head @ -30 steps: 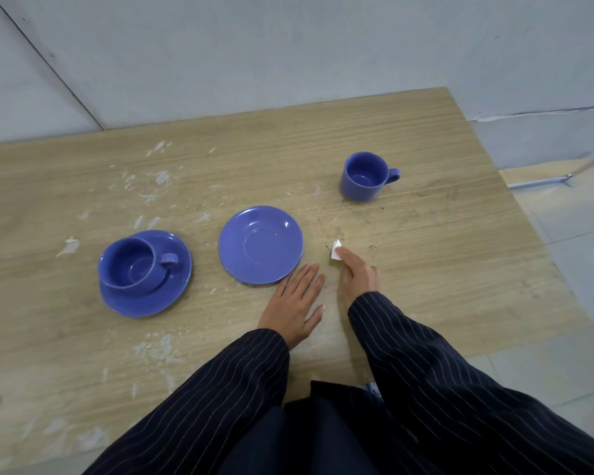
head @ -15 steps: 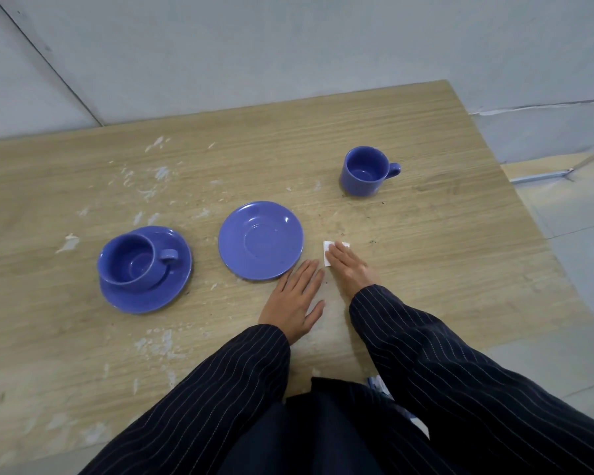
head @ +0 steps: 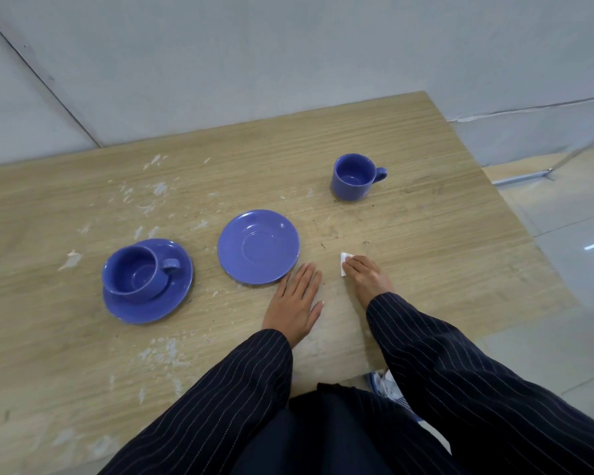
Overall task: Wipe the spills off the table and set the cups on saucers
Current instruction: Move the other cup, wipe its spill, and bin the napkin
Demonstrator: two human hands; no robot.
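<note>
On the left of the table [head: 426, 269] sits 1 cup [head: 136, 270] already on its saucer [head: 151, 303], leaning a little to one side. White flecks [head: 151, 197] dot the wood behind it, and more [head: 162, 351] lie in front.

Next comes the bare saucer [head: 258, 246], with nothing on it. Just beside its near edge the left hand [head: 297, 303] lies flat on the wood, fingers straight, holding nothing.

Then comes the right hand [head: 367, 277]. Its straight fingers press a small white wipe [head: 343, 264] down on the table. Only a corner of the wipe shows past the fingertips. Tiny dark specks [head: 336, 238] lie just past it.

Far back on the right stands the other cup [head: 354, 178], upright, handle to the right, not on a saucer yet.

The step now looks like wiping. To do it well, I think the hand should keep the wipe flat and push down evenly, so it does not bunch up or slip out. Short strokes over the specks should help. The wipe is small, so it may need folding to a clean side. The left hand can steady the body, but should not bump the saucer. Lots of flecks on the left are still to clean.
</note>
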